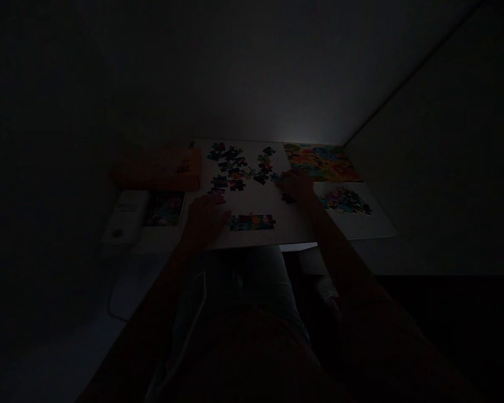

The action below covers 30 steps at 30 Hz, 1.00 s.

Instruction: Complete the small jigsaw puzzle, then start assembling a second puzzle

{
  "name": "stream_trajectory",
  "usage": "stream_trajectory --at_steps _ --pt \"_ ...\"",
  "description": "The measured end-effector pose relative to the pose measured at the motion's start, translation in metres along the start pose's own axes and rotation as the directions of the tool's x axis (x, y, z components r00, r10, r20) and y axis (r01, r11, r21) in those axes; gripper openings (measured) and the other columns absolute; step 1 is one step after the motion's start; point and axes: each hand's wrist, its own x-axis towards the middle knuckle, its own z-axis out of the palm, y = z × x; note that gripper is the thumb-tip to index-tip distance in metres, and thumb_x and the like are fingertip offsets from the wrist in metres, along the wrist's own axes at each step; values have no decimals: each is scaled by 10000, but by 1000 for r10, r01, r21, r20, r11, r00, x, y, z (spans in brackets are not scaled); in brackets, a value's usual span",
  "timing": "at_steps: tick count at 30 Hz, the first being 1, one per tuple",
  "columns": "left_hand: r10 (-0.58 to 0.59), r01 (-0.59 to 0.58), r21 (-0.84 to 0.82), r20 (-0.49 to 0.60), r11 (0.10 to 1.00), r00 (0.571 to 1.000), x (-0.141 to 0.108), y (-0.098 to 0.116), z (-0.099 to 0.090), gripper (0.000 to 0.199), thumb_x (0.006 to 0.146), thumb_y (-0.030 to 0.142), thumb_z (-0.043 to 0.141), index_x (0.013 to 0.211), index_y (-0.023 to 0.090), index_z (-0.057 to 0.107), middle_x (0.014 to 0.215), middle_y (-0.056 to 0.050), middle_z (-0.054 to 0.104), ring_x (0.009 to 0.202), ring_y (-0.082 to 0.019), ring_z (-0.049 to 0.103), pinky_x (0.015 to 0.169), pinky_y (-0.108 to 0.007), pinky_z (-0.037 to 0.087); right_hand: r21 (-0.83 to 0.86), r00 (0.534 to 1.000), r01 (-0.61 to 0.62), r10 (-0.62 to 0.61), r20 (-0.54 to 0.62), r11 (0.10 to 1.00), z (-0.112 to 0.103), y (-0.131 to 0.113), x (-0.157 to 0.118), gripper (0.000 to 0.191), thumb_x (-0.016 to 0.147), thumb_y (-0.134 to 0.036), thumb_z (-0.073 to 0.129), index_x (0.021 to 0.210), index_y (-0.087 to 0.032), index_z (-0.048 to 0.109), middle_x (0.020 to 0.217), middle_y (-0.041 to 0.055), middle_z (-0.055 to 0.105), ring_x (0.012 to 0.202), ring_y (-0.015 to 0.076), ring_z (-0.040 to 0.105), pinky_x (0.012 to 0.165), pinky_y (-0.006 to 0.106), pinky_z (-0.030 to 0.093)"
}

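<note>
The scene is very dark. My left hand [205, 217] rests on the white table near its front edge, thumb apart from the fingers. Just right of its thumb lies a short strip of joined jigsaw pieces [252, 222] with a yellow flower. A pinkish jigsaw piece [217, 193] lies by its fingertips. My right hand [296, 184] is lowered to the table, fingers curled down at a bluish jigsaw piece [276, 177]; the grip itself is dim. Another dark jigsaw piece [288, 198] shows beneath that hand. Several loose jigsaw pieces [237, 162] are spread beyond both hands.
At the back right lies a colourful picture sheet [323, 162], with a heap of jigsaw pieces [345, 200] in front. On the left are an orange box [159, 170], a dark picture card [164, 209] and a white box-like object [128, 210]. A wall [252, 84] stands behind.
</note>
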Motion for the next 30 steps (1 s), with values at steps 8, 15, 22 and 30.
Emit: stream_trajectory --at_steps 8,15,22,30 --pt "-37 37 -73 -3 997 999 2 7 -5 344 1097 475 693 1341 234 724 1415 -154 804 1358 -372 720 1201 -578 533 35 999 -28 29 -18 999 -9 -1 -5 384 987 -623 872 1104 -257 873 1373 195 840 1391 483 735 1228 726 456" --pt "-123 167 -504 120 847 985 4 19 -15 500 1101 539 695 1506 255 626 1266 -103 847 1180 -274 813 1091 -484 626 210 926 344 -295 -235 915 -9 -78 -71 404 991 -648 899 1196 -308 827 1276 111 853 1246 384 789 1177 593 506" --pt "-322 304 -550 67 778 944 1 34 -13 455 1030 511 839 1410 287 728 1251 -80 863 1128 -259 830 934 -409 665 278 906 411 -355 -232 868 6 -144 -109 290 1017 -551 904 1183 -326 828 1235 85 880 1208 340 810 1090 524 554" --pt "-301 326 -461 130 825 945 -6 13 -37 378 1089 461 699 1385 265 826 1154 -63 881 1038 -247 823 940 -408 666 286 875 482 -470 -116 828 -5 -128 -120 400 1050 -581 890 1338 -312 824 1401 99 867 1333 355 780 1198 553 508"
